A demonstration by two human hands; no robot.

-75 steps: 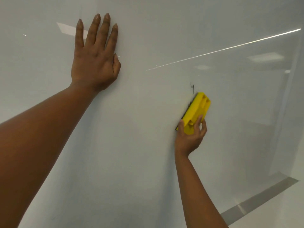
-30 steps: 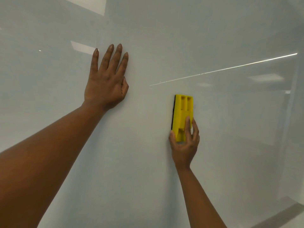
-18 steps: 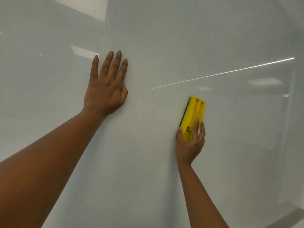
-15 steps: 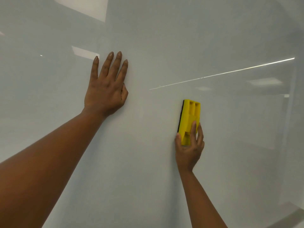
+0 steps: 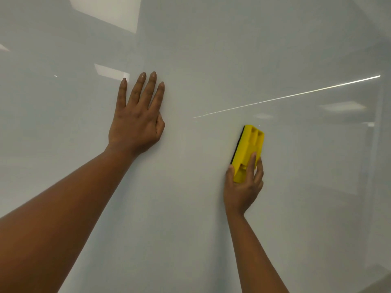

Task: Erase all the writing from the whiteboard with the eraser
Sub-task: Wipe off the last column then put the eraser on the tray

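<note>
Head view: yellow eraser (image 5: 248,149) pressed with dark felt side against the glossy whiteboard (image 5: 211,49), lower end pinched by the right hand (image 5: 243,187), thumb on one edge, fingers closed over the back. Left hand (image 5: 137,123) spread flat on the board, holding nothing. Probably light, rigid plastic, soft pad; best gripped across the ribbed back, with firm pressure because of the slippery surface.

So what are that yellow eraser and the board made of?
Eraser: looks like moulded matte plastic, with hollow ribs in its back; the dark strip along its edge is probably felt. Whiteboard: a glossy smooth surface, glass or coated panel, mirroring ceiling lights.
</note>
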